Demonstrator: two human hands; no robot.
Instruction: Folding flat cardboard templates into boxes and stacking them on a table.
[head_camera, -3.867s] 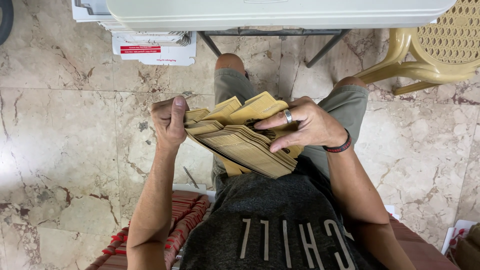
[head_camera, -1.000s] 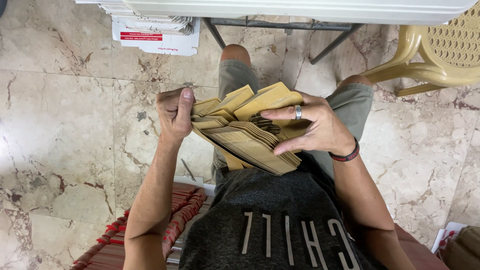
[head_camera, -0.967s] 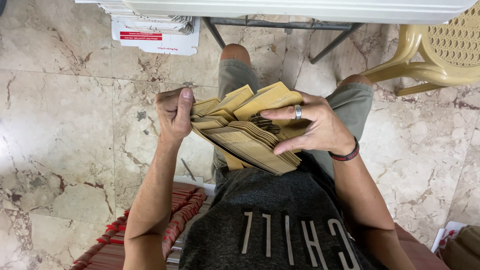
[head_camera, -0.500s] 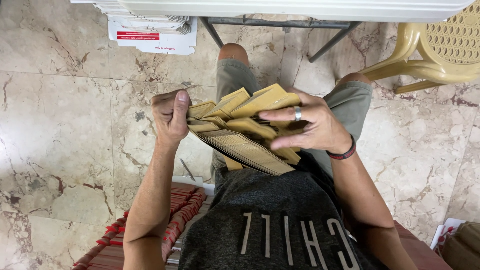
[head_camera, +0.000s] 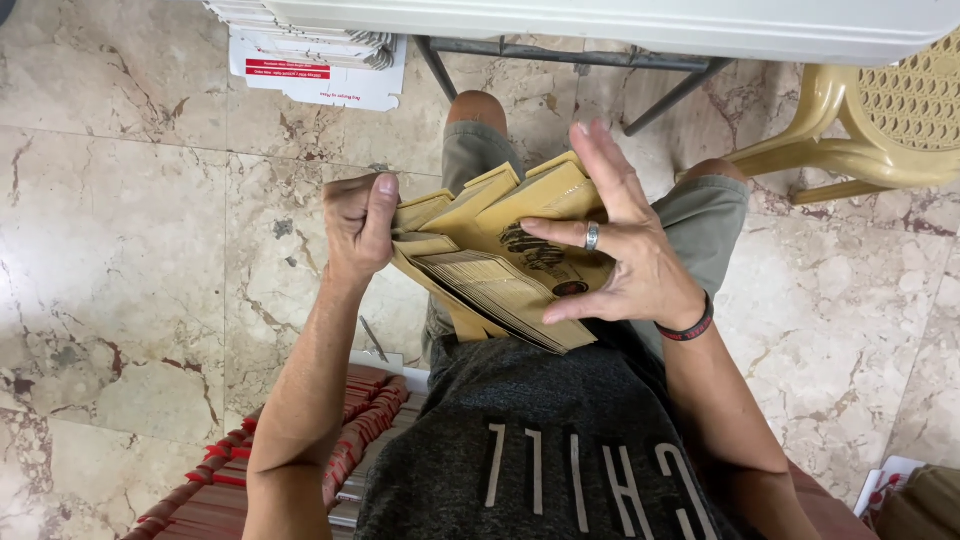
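1. A thick stack of flat tan paper envelopes (head_camera: 500, 290) sits over the seated person's lap, above the grey-green shorts (head_camera: 700, 215) and against the front of the dark grey printed T-shirt (head_camera: 560, 440).
2. The stack's long axis runs on a slant, from upper left by the left hand (head_camera: 355, 225) down to lower right, where its edges end near the right hand's thumb. The layered paper edges face up towards the camera.
3. Behind this packed bundle, several loose envelopes fan upward and to the right, their corners pointing towards the white table edge (head_camera: 620, 20) at the top.
4. The left hand is closed around the upper-left end of the stack, thumb pressed along the near side and fingers curled behind. It clamps the bundle.
5. The right hand (head_camera: 625, 255) lies over the fanned envelopes with its fingers spread and straight. The palm rests on the paper and grips nothing. A silver ring shows on one finger and a dark band circles the wrist.
6. The envelopes therefore lie between the two hands: held at the left end, covered on the right side.
7. Around them: a beige marble tiled floor (head_camera: 130, 250), a yellow plastic chair (head_camera: 880, 130) at upper right, a white printed carton (head_camera: 320, 70) under the table, and a red-and-white striped woven seat (head_camera: 340, 440) at the lower left.
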